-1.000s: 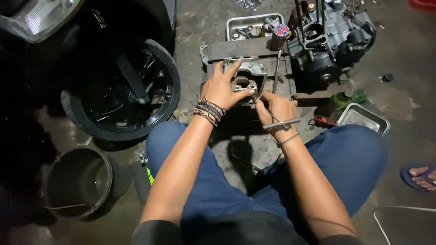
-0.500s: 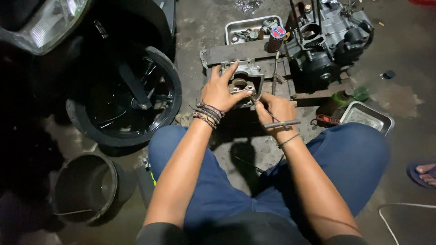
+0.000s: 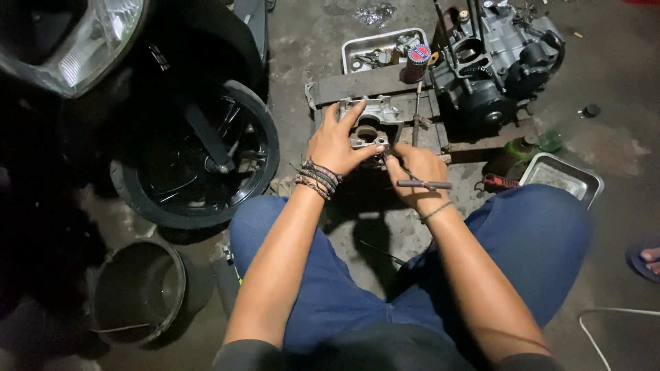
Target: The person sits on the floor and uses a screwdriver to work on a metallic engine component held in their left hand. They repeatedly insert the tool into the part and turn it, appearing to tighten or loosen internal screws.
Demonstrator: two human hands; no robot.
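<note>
A grey metal cylinder head lies on a wooden block on the concrete floor in front of me. My left hand, with several cord bracelets at the wrist, lies over the part and steadies it, thumb by its round opening. My right hand is closed around a T-handled metal tool; the tool's tip points into the part near my left thumb.
An engine block stands at the back right beside a metal tray of parts. A second metal tray sits by my right knee. A scooter's front wheel and headlight are at left, a bucket below.
The view has drifted slightly, so everything sits a little lower in frame. My hands stay on the cylinder head and the tool, with only small shifts.
</note>
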